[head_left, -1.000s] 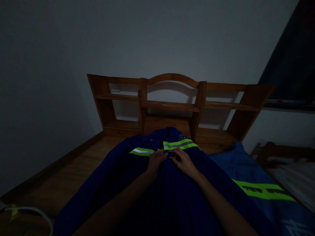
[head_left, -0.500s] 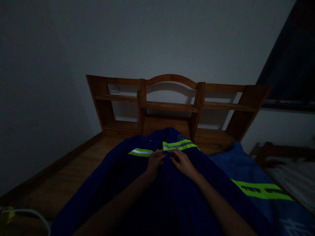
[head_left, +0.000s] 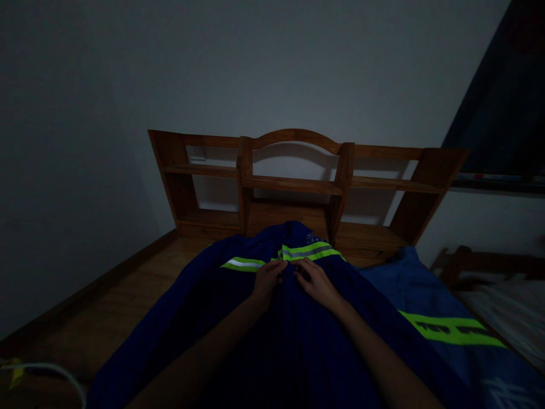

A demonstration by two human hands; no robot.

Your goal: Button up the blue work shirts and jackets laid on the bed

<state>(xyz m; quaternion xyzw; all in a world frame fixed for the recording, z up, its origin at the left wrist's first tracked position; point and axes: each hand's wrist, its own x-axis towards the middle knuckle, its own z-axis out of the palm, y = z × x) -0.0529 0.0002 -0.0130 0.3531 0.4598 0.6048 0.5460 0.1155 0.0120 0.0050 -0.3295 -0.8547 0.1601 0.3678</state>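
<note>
A dark blue work jacket (head_left: pixel 332 335) with yellow-green reflective bands lies spread out before me, its collar end toward the wooden shelf unit. At its front opening, just below the chest band (head_left: pixel 309 251), both hands work close together. My left hand (head_left: pixel 268 278) is closed, with thumb and fingertips pinching the jacket's front edge. On the other side of the opening, my right hand (head_left: pixel 315 279) has its fingers curled and the tips pressed on the same edge. Any button or fastener between the fingertips is too dark and small to make out.
Behind the jacket stands a wooden headboard with shelves (head_left: pixel 293 183), against a grey wall (head_left: pixel 272 68). A second blue garment (head_left: pixel 451 329) with a yellow-green band lies at right. A pale cable (head_left: pixel 55 368) curves at lower left. The scene is dim.
My left fingertips have shifted slightly right toward my right hand, and a bit more of the band's edge shows above them. My right hand has hardly moved.
</note>
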